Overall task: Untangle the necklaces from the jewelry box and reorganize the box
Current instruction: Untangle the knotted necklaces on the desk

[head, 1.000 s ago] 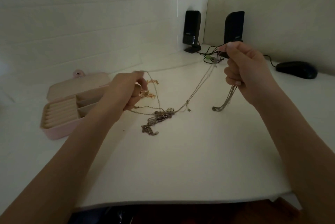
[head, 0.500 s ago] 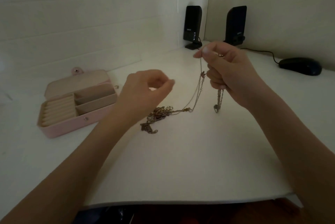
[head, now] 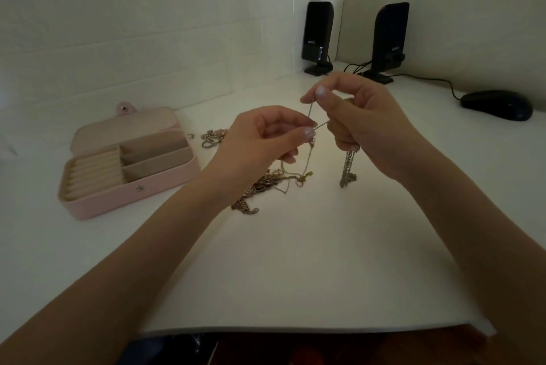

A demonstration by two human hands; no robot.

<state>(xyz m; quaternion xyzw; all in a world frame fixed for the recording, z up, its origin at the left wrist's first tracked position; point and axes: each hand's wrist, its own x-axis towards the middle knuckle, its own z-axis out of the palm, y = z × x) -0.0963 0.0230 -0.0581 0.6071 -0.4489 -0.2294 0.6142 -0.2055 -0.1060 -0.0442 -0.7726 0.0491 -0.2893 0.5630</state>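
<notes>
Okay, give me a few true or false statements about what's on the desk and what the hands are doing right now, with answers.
1. The pink jewelry box lies open. True.
2. Both hands pinch the same thin chain. True.
3. The tangled pile of necklaces sits inside the box. False: it lies on the white desk, beside the box.
4. The right hand is empty. False: it pinches the chain, and more chains hang below it.
5. The left hand rests flat on the desk. False: it is raised, pinching the chain.
</notes>
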